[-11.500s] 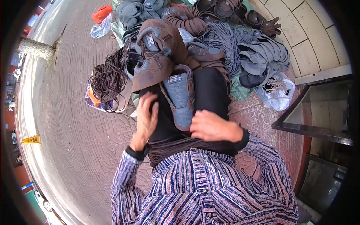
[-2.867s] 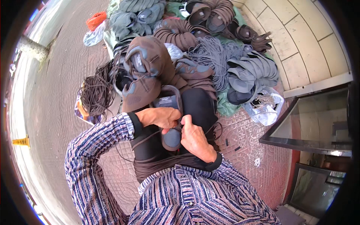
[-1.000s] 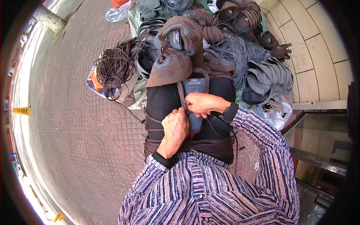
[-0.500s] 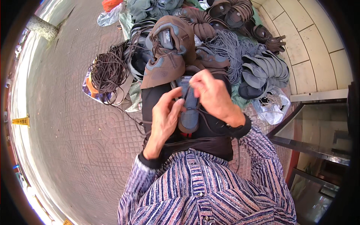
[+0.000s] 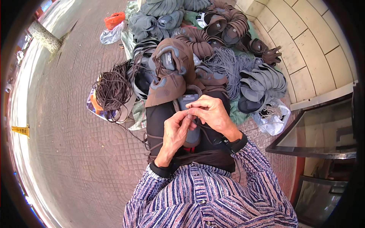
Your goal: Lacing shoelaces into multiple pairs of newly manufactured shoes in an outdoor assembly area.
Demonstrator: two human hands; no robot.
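Note:
My left hand [image 5: 176,131] and my right hand [image 5: 213,114] meet over my lap, thumbs and fingers pinched together on a thin dark shoelace, mostly hidden by the fingers. Under them lies a shoe upper with a blue-grey tongue [image 5: 189,99], partly covered by my hands. A length of brown lace [image 5: 155,136] runs across my left thigh. Just beyond my hands, brown shoe uppers with blue-grey patches [image 5: 166,90] are heaped on my knees.
A tangled bundle of brown laces [image 5: 113,90] lies at the left, and grey laces [image 5: 225,62] lie beyond my right knee. Stacked grey uppers [image 5: 262,83] and brown uppers [image 5: 235,28] fill the ground ahead. A tiled wall [image 5: 304,49] and a glass-fronted cabinet [image 5: 315,131] stand at right.
My hands have come together and lower, nearer my body; before, they were apart with dark lace between them. The whole view has shifted slightly.

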